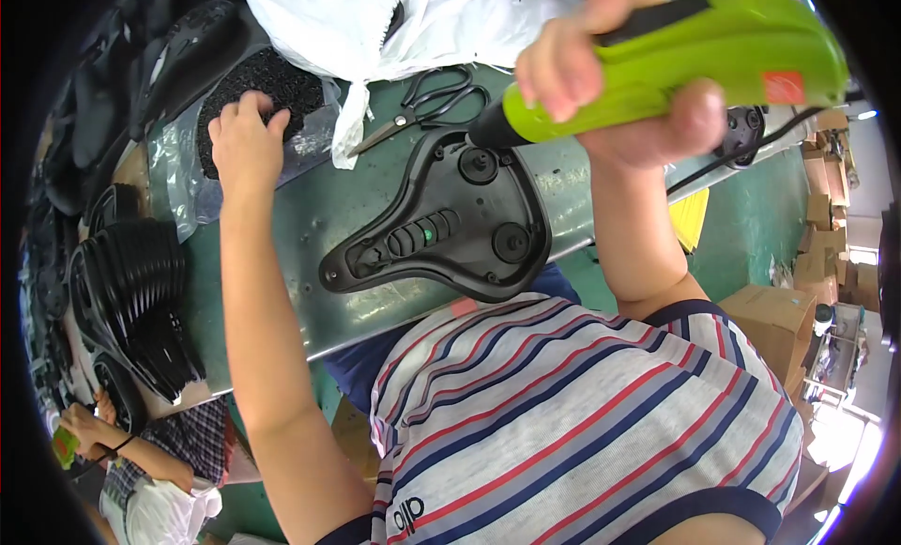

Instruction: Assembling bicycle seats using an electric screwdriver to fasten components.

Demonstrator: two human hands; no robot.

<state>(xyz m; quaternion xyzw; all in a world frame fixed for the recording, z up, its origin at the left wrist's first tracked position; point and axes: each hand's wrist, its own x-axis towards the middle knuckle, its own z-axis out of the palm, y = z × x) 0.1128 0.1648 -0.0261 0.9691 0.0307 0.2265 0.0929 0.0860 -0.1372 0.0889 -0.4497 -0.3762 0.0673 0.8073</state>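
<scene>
Around green tool (690, 61), right hand (657, 134); left hand (247, 139) half-open

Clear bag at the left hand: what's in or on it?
A heap of small black pieces, too fine to identify. The left hand hides part of them and whatever lies beneath.

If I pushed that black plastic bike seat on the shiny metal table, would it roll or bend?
The black, saddle-shaped plastic seat would probably slide rather than roll, since it lies broad on the shiny metal table. It looks stiff, with a raised rim and ribs. It may be light for its size, because its open side looks hollow.
</scene>
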